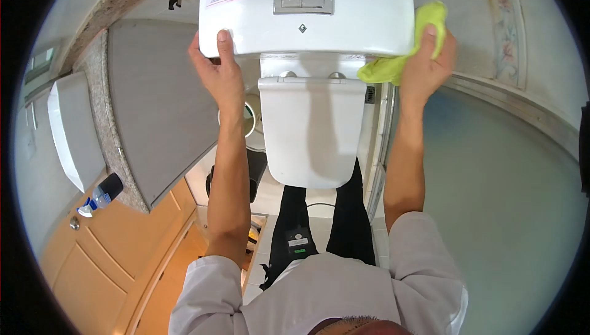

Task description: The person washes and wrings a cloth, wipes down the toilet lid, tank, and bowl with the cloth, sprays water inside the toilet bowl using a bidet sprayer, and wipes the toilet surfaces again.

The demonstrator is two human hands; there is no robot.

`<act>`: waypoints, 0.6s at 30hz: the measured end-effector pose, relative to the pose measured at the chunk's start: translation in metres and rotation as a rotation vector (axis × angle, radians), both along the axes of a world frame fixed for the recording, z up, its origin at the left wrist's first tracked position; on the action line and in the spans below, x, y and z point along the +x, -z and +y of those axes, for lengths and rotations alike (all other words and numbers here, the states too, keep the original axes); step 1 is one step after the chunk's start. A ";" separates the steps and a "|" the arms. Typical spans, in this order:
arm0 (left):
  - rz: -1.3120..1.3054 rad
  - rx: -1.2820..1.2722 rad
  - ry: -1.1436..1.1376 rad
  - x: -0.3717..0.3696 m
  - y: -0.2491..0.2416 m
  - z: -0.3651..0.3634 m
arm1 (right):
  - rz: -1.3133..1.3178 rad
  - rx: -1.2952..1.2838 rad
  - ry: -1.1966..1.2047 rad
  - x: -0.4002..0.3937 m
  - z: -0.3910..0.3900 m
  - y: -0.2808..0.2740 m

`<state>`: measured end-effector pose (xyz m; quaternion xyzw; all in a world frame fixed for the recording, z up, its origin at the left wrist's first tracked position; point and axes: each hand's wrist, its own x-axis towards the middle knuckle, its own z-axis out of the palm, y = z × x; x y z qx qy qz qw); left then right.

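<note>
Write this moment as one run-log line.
Left hand: on toilet tank, left end; right hand: holding green cloth, right end; toilet lid: down

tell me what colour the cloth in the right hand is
The cloth is bright yellow-green, seen best in the head view.

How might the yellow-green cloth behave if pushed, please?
The yellow-green cloth would probably flop and bunch, judging by its soft folds around the right hand. It is likely light, since it looks like thin fabric.
</note>
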<state>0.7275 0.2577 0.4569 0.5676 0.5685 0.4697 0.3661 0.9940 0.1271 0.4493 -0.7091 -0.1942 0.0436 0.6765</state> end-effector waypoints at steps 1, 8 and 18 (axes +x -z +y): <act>0.004 0.003 -0.005 -0.001 -0.001 -0.001 | -0.259 -0.128 -0.028 -0.004 0.004 -0.001; -0.134 0.025 0.094 -0.014 0.014 0.002 | -0.884 -0.456 -0.190 -0.072 0.014 -0.007; -0.564 -0.272 0.199 -0.062 0.003 -0.005 | -1.029 -0.310 -0.562 -0.219 0.133 -0.034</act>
